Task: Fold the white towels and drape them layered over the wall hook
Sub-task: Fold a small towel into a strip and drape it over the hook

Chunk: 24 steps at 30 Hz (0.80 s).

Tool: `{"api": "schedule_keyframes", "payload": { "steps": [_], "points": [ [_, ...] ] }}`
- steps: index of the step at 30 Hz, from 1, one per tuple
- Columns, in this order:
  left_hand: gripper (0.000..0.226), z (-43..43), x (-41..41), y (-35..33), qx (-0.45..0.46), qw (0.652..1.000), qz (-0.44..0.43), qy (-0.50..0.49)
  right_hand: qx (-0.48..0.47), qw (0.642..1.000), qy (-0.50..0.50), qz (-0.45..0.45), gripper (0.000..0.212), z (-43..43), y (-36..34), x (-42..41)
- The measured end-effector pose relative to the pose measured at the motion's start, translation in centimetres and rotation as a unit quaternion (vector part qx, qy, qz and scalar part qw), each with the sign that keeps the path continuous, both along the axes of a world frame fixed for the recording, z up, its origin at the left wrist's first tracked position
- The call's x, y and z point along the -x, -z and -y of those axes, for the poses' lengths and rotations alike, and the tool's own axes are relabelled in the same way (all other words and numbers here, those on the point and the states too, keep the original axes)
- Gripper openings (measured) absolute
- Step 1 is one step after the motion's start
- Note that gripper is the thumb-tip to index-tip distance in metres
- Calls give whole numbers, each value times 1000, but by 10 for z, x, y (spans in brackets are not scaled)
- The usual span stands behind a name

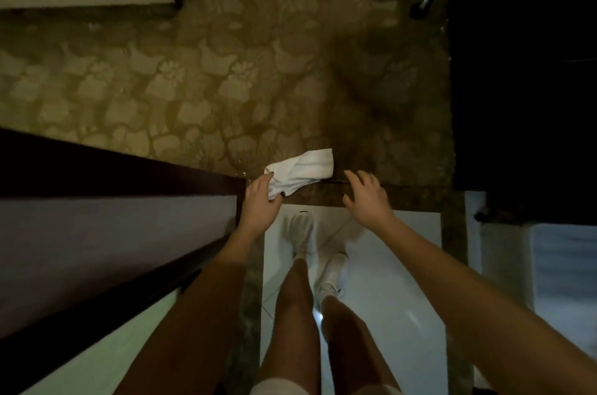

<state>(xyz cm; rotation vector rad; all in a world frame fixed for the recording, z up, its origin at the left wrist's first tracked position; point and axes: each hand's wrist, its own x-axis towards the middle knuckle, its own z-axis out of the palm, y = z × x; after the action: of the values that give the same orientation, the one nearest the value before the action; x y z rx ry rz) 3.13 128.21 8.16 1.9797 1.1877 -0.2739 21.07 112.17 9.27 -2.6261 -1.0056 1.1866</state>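
left hand (261,201): grip closed round one end of the white towel (303,170), with the thumb and fingers curled on the cloth
white towel: bunched and partly folded, its free end pointing right of the left hand, over the line where the carpet (226,88) meets the stone threshold (416,197)
right hand (366,197): grip open and empty, fingers spread, just right of the towel and not touching it
underfoot: pale tile floor (387,281) with white shoes (302,233) on it, blurred
left edge: dark door frame (113,168) beside the left hand
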Motion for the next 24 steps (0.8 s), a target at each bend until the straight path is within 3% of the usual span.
{"api": "schedule_keyframes", "payload": {
  "steps": [4,8,14,20,24],
  "points": [
    [52,-26,-20,106,14,999,-9,29,7,1000,-22,6,59,-30,109,-26],
    [52,-50,-35,232,20,999,-16,43,2,1000,21,-1,58,-55,237,-44],
    [53,-74,-38,389,44,995,-34,-78,3,990,130,-55,59,-72,398,-52],
    [55,-89,-35,485,52,984,-64,-159,-39,988,134,-73,63,-94,494,-68],
    [54,-93,-35,508,83,972,-38,-215,-82,946,282,-139,58,-114,525,-75]
  ]
}}
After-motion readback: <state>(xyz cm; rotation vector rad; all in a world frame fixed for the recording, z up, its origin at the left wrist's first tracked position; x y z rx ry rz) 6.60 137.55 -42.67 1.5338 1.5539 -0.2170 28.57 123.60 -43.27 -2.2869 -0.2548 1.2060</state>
